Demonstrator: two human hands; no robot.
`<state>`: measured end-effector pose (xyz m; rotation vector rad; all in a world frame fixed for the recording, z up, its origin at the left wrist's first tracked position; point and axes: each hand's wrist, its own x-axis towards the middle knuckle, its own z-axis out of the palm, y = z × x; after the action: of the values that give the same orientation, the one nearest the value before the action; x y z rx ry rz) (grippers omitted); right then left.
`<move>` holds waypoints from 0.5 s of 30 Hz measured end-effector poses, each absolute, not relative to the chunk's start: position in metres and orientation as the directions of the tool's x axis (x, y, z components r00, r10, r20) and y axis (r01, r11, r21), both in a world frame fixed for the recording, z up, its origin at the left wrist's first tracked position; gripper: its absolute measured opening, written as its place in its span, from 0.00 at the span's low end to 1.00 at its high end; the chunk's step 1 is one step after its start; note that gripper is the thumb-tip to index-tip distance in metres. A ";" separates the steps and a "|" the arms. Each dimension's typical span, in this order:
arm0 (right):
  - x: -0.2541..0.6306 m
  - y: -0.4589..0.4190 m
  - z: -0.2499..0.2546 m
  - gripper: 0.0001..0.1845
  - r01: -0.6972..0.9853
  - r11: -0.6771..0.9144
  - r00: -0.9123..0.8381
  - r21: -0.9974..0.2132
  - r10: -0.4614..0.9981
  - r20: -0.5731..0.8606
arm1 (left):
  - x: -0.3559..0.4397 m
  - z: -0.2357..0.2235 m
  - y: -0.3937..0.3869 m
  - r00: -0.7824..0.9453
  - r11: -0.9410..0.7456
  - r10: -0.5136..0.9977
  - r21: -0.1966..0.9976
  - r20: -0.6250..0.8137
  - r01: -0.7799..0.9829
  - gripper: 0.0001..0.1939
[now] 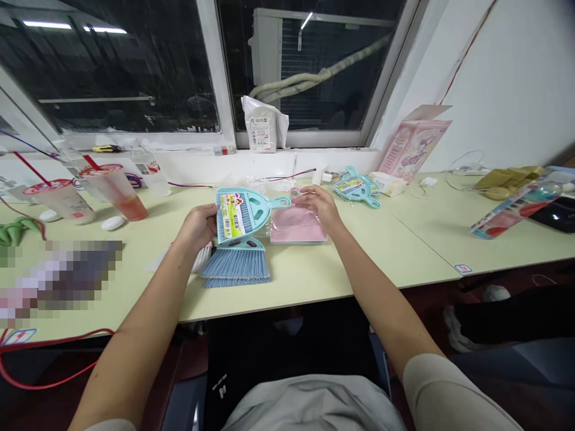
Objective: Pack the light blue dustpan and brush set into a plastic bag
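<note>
My left hand (200, 226) grips the left edge of a light-blue dustpan (258, 209) that has a blue-bristled brush and a yellow-green label in it. The dustpan is held up over the table, its handle pointing right. By the handle's end, the fingers of my right hand (318, 206) are pinched together beside a small round pinkish end; what they hold is unclear. Beneath that hand lies a pink dustpan (299, 226) with clear plastic around it. Under the held set rest blue-bristled brushes (238, 266), and white bristles (203, 258) show behind my left wrist.
Another light-blue dustpan set (357, 187) lies at the back, near a pink box (415, 146). Two drink cups (114, 190) with red straws stand left, by a clear bottle (150, 170). A white package (263, 129) is on the sill. The table's front edge (278, 306) runs before me.
</note>
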<state>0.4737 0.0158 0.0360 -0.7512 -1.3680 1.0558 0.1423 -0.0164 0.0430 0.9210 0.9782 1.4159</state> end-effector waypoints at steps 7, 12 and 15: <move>0.474 0.018 0.035 0.17 -0.142 0.344 -0.041 -0.928 0.935 0.353 | 0.147 0.041 -0.018 -0.023 0.002 1.000 0.936 -0.011 -0.352 0.17; 0.479 0.024 0.031 0.29 -0.223 0.281 -0.163 -0.934 0.933 0.320 | 0.153 0.042 -0.020 -0.007 0.019 1.000 0.930 -0.023 -0.367 0.16; 0.481 0.026 0.028 0.34 -0.265 0.236 -0.241 -0.935 0.923 0.301 | 0.154 0.042 -0.020 0.003 0.041 0.999 0.931 -0.042 -0.363 0.14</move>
<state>0.4814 0.0259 0.0278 -0.6873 -1.3467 1.2963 0.1539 -0.0202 0.0415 0.9000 0.9545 1.3351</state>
